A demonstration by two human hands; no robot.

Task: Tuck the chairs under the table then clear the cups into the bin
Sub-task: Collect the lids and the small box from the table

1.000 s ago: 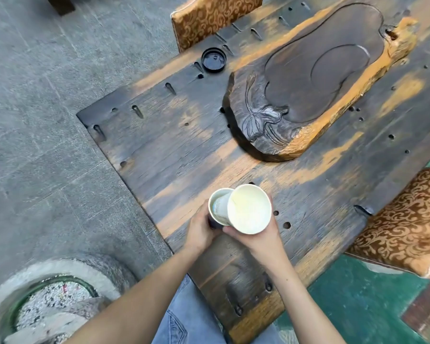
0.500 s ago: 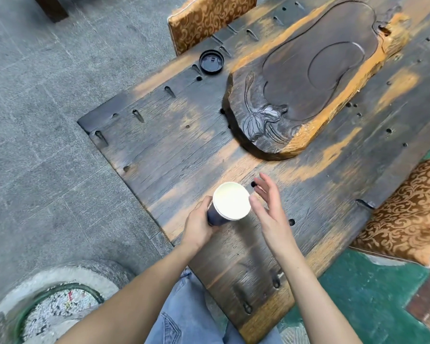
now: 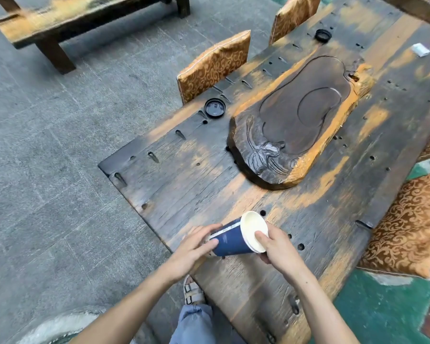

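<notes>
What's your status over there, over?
Left hand grips the blue cup near its base; right hand pinches its rim. Cup tipped sideways. One black lid lies by the carved tray, clear of both hands.

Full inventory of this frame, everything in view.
table: 1, dark worn wood, centre
carved tray: 1, dark brown, on table middle
cup: 1 visible, blue, white inside; tilted over table's near end
lids: 2, black, along table's left edge
chairs: 4, gold-patterned, two per side
bench: 1, wood, far left
white scrap: 1, table's far right
left hand: grips cup's base
right hand: pinches cup's rim
</notes>
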